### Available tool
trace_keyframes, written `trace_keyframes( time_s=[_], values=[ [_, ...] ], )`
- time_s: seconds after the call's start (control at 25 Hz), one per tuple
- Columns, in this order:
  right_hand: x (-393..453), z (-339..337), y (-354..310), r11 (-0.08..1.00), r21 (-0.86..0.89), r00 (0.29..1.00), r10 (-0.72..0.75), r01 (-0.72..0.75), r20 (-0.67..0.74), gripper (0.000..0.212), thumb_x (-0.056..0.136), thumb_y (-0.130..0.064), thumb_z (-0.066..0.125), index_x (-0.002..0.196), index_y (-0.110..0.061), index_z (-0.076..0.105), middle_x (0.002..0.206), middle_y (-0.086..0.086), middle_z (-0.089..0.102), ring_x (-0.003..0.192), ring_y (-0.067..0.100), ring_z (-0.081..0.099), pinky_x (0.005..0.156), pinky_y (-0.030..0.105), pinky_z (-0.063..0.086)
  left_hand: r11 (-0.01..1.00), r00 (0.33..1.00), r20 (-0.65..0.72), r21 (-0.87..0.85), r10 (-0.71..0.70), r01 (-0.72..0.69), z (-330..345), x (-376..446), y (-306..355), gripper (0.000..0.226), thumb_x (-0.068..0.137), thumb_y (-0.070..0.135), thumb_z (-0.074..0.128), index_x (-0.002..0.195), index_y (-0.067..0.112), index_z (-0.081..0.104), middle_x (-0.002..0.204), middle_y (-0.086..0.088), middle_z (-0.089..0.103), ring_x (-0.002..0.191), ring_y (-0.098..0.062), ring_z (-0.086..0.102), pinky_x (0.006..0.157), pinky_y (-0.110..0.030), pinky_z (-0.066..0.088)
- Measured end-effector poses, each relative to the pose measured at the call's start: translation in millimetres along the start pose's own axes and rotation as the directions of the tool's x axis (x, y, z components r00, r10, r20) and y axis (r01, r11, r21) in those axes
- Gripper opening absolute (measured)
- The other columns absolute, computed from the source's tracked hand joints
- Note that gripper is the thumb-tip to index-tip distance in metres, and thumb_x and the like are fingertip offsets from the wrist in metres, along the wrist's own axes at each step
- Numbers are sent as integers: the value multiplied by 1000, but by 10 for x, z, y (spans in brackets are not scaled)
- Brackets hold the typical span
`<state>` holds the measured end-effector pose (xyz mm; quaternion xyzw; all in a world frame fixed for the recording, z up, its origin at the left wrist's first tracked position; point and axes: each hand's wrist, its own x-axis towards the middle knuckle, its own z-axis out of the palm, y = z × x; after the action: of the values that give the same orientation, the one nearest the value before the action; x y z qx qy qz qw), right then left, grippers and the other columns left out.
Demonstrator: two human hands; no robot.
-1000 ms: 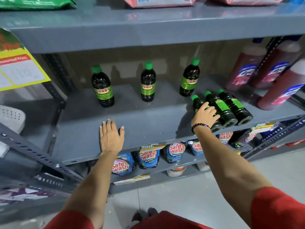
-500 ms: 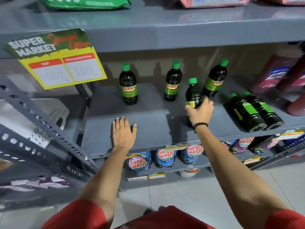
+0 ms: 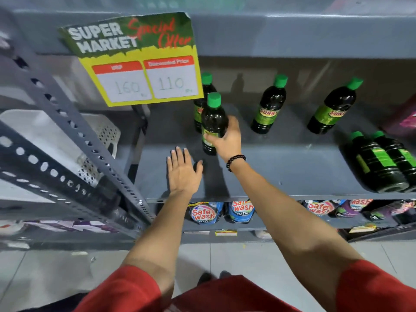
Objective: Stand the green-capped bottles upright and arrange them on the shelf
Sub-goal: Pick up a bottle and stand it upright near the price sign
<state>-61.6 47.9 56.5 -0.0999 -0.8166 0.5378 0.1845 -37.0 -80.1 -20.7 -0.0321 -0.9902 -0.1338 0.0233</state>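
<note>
My right hand (image 3: 226, 140) grips a dark green-capped bottle (image 3: 212, 118) upright, its base at or just above the grey shelf (image 3: 281, 167), directly in front of the leftmost standing bottle (image 3: 203, 86). Two more bottles stand upright along the back, one in the middle (image 3: 269, 106) and one to the right (image 3: 333, 108). Two bottles (image 3: 382, 163) lie on their sides at the shelf's right front, caps pointing away from me. My left hand (image 3: 182, 172) rests flat, palm down, on the shelf near its front edge, just left of the held bottle.
A yellow and green price sign (image 3: 137, 59) hangs from the upper shelf and covers part of the back-left bottle. A perforated steel upright (image 3: 74, 129) runs diagonally at left. Detergent pouches (image 3: 202, 213) fill the shelf below. Reddish bottles (image 3: 405, 122) stand at far right.
My right hand lifted one lying bottle from the right group, stood it up and carried it left across the shelf. My left hand stayed flat. The view shifted left.
</note>
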Motion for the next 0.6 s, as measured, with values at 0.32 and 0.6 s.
trace_keyframes(
  time_s=[0.32, 0.6],
  values=[
    [28, 13, -80, 996, 28, 990, 81, -84, 114, 67, 66, -8, 82, 121, 3, 44, 124, 21, 53, 115, 32, 53, 100, 42, 45, 995, 999, -33, -97, -28, 24, -32, -15, -47, 63, 95, 43, 35, 141, 1, 24, 152, -21, 26, 143, -35, 17, 119, -45, 15],
    [-45, 167, -223, 980, -169, 993, 94, -106, -77, 67, 63, -29, 84, 111, 2, 49, 116, 18, 55, 107, 33, 55, 83, 34, 46, 998, 995, -94, -51, -44, 40, -80, -142, -219, 53, 93, 36, 42, 131, -2, 38, 142, -22, 42, 136, -35, 31, 116, -46, 21]
  ],
)
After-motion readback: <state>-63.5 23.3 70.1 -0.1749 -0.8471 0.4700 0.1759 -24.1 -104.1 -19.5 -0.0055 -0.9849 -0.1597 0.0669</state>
